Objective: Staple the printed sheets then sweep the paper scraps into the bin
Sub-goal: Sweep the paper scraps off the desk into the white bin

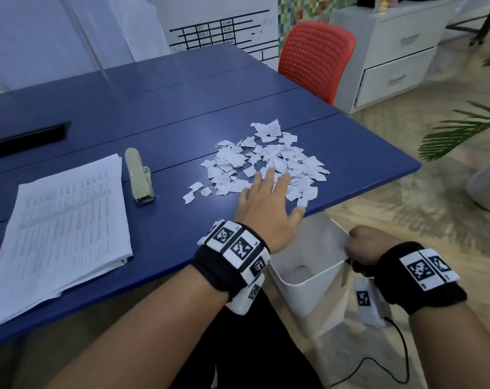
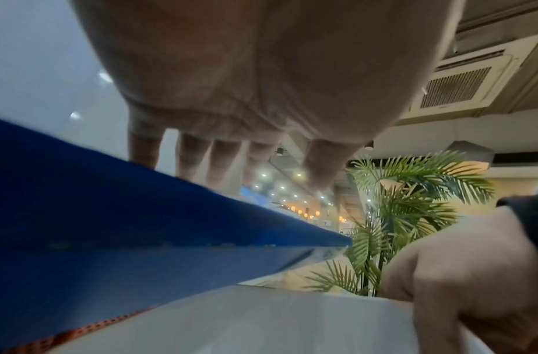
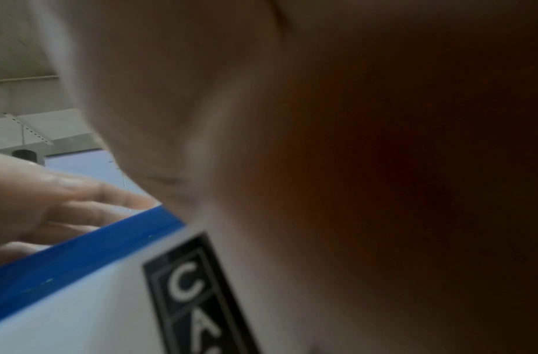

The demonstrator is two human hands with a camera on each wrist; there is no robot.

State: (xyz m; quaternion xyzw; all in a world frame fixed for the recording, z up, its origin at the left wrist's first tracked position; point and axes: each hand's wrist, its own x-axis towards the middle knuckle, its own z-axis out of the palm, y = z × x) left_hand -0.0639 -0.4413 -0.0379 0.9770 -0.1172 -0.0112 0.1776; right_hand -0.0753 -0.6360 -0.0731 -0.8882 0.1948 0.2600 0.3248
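Observation:
A pile of torn white paper scraps (image 1: 269, 161) lies on the blue table (image 1: 168, 237) near its right front edge. My left hand (image 1: 269, 203) lies flat over the near side of the pile with straight, spread fingers (image 2: 194, 158). A white bin (image 1: 308, 276) sits just below the table edge, and my right hand (image 1: 363, 245) grips its right rim (image 2: 346, 301). The stack of printed sheets (image 1: 61, 228) lies at the left, with a beige stapler (image 1: 139, 176) beside it. The right wrist view shows the bin wall (image 3: 79, 311) and a dark label (image 3: 194, 294).
A red mesh chair (image 1: 315, 58) stands beyond the table's far right corner. A white drawer cabinet (image 1: 392, 57) and green palm fronds (image 1: 462, 130) are at the right. A black cable (image 1: 378, 360) trails on the floor under my right arm. A black bar (image 1: 27, 138) lies at far left.

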